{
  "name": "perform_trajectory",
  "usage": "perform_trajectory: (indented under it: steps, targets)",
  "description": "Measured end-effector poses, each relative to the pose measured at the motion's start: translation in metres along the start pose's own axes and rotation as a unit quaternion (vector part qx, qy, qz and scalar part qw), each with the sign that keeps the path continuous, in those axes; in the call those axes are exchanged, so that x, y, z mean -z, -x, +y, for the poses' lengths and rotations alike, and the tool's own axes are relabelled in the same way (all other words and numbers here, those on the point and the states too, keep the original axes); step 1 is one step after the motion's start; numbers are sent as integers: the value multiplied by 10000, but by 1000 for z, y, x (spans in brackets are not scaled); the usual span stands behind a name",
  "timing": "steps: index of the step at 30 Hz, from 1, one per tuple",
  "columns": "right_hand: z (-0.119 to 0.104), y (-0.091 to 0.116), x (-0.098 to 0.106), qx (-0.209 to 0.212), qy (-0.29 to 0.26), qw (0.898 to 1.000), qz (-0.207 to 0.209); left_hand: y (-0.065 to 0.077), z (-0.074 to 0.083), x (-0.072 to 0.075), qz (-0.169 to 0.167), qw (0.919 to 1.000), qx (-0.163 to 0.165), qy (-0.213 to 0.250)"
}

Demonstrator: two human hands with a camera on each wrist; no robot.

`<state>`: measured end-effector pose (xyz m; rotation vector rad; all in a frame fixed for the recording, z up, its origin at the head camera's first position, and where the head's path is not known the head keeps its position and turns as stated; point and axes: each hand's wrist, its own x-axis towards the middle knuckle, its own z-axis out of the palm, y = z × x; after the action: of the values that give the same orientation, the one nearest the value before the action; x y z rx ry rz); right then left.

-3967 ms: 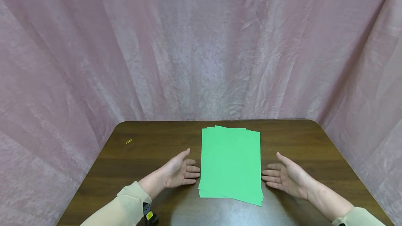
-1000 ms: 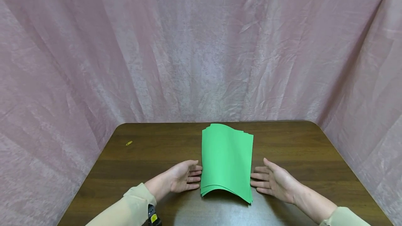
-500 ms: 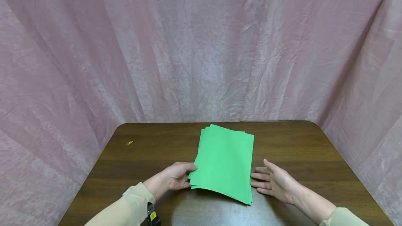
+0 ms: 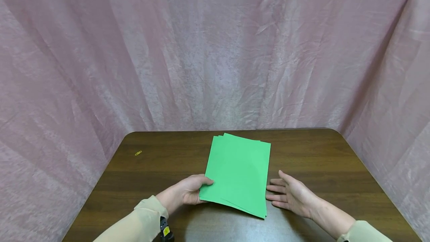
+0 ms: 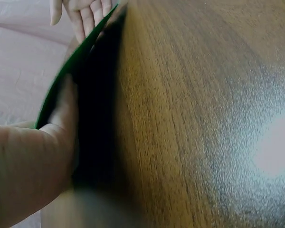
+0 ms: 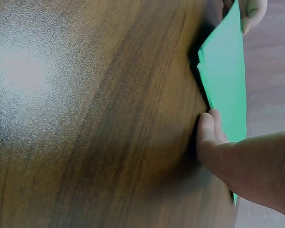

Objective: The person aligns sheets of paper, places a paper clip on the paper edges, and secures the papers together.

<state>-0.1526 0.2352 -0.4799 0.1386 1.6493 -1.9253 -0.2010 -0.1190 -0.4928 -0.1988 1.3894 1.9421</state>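
A stack of green paper sheets (image 4: 237, 174) lies in the middle of the table, its sheets slightly out of line. My left hand (image 4: 192, 189) pinches the stack's left edge, thumb on top and fingers underneath. That edge is lifted off the table, as the left wrist view shows with the green sheets (image 5: 61, 78) bent up over dark shadow. On the other side my right hand (image 4: 293, 195) stands with extended fingers at the stack's right edge. In the right wrist view the fingertips (image 6: 213, 116) of that hand are against the sheets' edge.
A yellow paper clip (image 4: 138, 152) lies on the brown wooden table (image 4: 161, 167) at the far left. Pink curtains (image 4: 215, 55) hang behind and beside the table. Light glares off the table's near part.
Both hands came in from the sides and the stack bowed upward between them. My left hand then took hold of the left edge, and the stack flattened and tilted. The right hand stays extended.
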Motion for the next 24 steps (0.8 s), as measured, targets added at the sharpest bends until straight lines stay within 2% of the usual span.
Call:
perform_trajectory:
  steps: [6,14,18,24]
  targets:
    - [4,-3,-3,-39,-42,10000,66,0,0,-3,-54,9996,-165,216]
    - [2,-16,-9,-82,-224,9995,-189,-2,-2,-5,31,9995,-148,260]
    - [2,-26,-13,-45,-484,9988,-42,-3,-7,-5,64,9998,-128,101]
    - [5,-42,-10,213,-944,9944,418,-4,-15,-8,63,9998,-61,-185]
